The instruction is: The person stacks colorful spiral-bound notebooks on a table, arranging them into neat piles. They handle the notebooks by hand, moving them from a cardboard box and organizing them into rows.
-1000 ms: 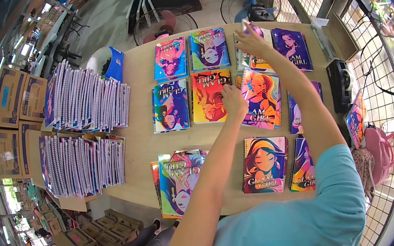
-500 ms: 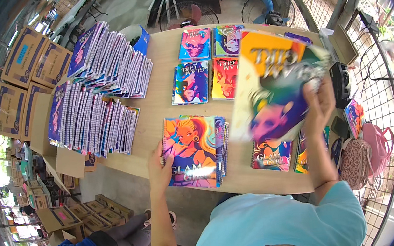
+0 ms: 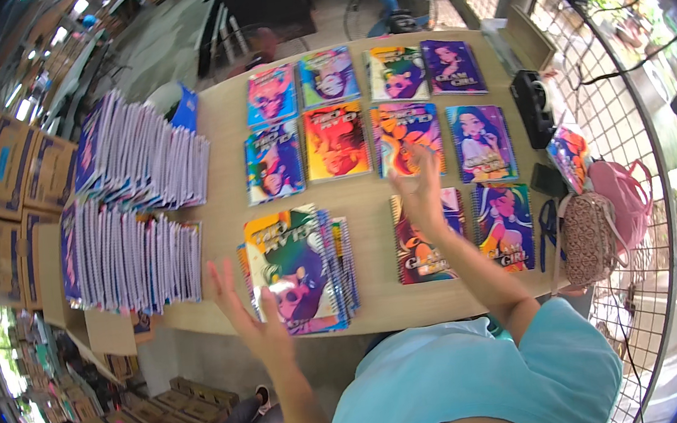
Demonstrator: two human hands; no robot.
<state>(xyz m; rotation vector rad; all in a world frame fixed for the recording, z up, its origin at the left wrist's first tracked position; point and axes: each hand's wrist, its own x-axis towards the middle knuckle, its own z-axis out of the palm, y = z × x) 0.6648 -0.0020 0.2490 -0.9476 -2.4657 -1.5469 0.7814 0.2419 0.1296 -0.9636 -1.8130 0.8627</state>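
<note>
A small stack of spiral notebooks [image 3: 287, 272] lies near the table's front edge, a white, green and purple cover on top and the lower ones sticking out unevenly. My left hand [image 3: 258, 325] is at the stack's left edge, fingers spread and gripping nothing. Empty too, my right hand [image 3: 418, 194] has its fingers apart over an orange-and-purple notebook [image 3: 405, 133]; whether it touches the cover, I cannot tell. Beneath my right wrist, a brown-and-red notebook [image 3: 419, 261] is partly hidden. Beside it lies a blue-and-green notebook [image 3: 505, 226].
More notebooks, including a red-yellow one [image 3: 336, 141] and a purple one [image 3: 453, 66], form rows across the table [image 3: 224, 195]. Tall notebook piles [image 3: 130, 252] stand at left by cardboard boxes [image 3: 3, 166]. Scissors [image 3: 547, 229], a patterned bag [image 3: 592, 241] and a pink bag [image 3: 621, 196] are at right.
The white, green and purple notebook has gone from my right hand onto the front stack. My right hand has moved left, empty. My left hand has let go of the stack's edge.
</note>
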